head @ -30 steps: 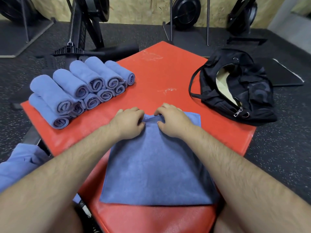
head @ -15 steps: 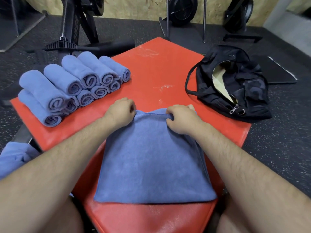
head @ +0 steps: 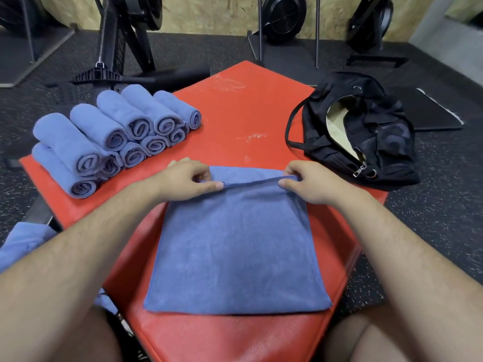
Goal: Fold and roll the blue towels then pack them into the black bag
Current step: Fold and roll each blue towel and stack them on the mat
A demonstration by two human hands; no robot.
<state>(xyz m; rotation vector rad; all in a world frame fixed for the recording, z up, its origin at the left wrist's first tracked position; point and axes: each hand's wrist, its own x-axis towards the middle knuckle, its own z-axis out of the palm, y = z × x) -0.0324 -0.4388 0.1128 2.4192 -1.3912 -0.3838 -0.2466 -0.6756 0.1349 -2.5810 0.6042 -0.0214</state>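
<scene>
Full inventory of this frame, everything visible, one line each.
Rolled blue terry towels: about ten, blue, stacked two-high on pad's far left.
Flat folded blue towel: one, blue, pad centre.
Red vinyl pad: one, red, under the towels.
Black fabric duffel bag: one, black, unzipped, pad's right edge.
Loose blue cloth: one heap, blue, lower left.
Black gym machines: several, black, on floor behind.
Left hand: pinches flat towel's far edge.
Right hand: pinches same edge.

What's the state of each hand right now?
Left hand: closed, pinching the far edge of the folded blue towel.
Right hand: closed, pinching the same edge of that towel.
</scene>
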